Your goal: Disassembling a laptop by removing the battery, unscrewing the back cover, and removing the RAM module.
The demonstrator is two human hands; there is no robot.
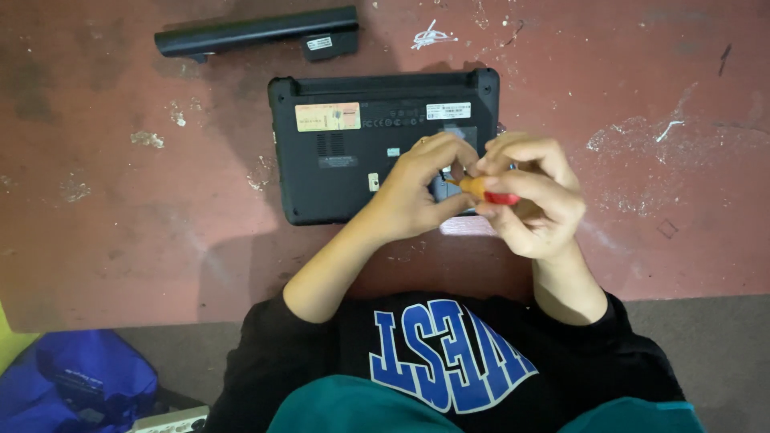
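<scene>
Seen from above: two bare hands close together over a small black laptop (377, 152) lying upside down on a worn red table (120, 224). Right hand (536, 196) curled tight around a little screwdriver (488, 191) with an orange and red handle, gripping it near the middle. Left hand (417, 192) bent in toward it, fingertips (459, 164) pinching at the front end of the same screwdriver, so both hands grasping the one tool. Tip of the tool hidden behind the fingers, so cannot tell if touching the laptop. Screwdriver held just above the near right part of the laptop's underside. Stickers on the laptop's bottom, and an open slot along its far edge. Well apart, farther back on the table, a long black battery (257, 34) lying on its side. Black sleeves pushed up on both arms. Down at the near left corner, a blue bag (76, 377) on the floor.
</scene>
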